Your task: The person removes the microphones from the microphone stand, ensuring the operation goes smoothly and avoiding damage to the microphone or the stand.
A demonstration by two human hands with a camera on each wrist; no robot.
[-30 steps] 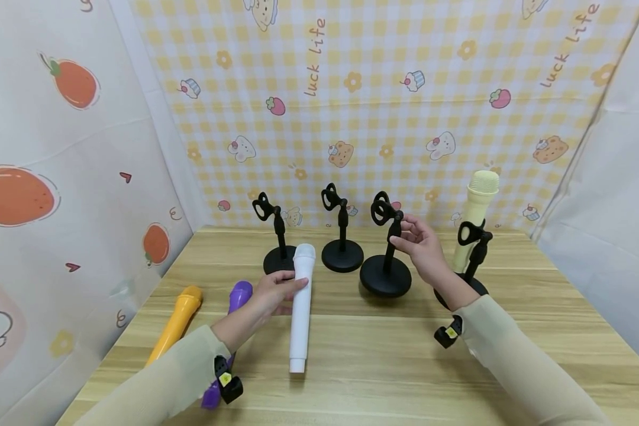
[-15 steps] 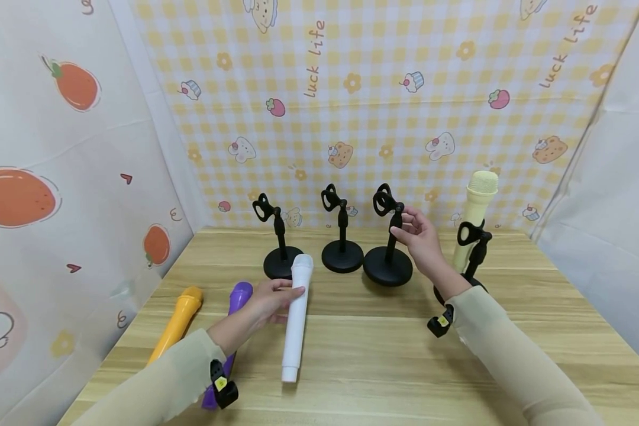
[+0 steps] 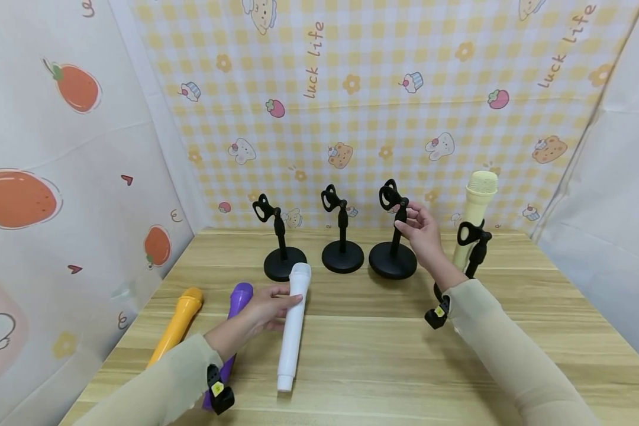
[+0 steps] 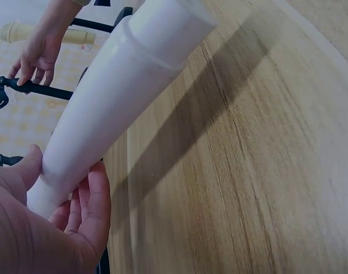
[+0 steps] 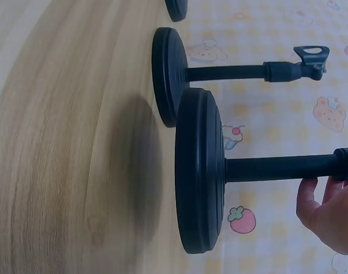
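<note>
My left hand grips a white microphone near its head, thumb on one side and fingers on the other. In the left wrist view the microphone slants over the wood, casting a long shadow. My right hand pinches the post of a black microphone stand. The right wrist view shows this stand's round base raised off the table, its shadow apart from it. The clip on top holds nothing. Beside the left forearm lies a purple microphone, partly hidden by the arm.
Two more black stands, a left one and a middle one, have bare clips. At right, a cream microphone stands upright by another black stand, partly behind the right arm. An orange microphone lies at left. A checked curtain backs the table.
The left hand has drawn the white microphone down and slightly left, toward the person. The right hand has carried the stand back and to the right, beyond the middle stand.
</note>
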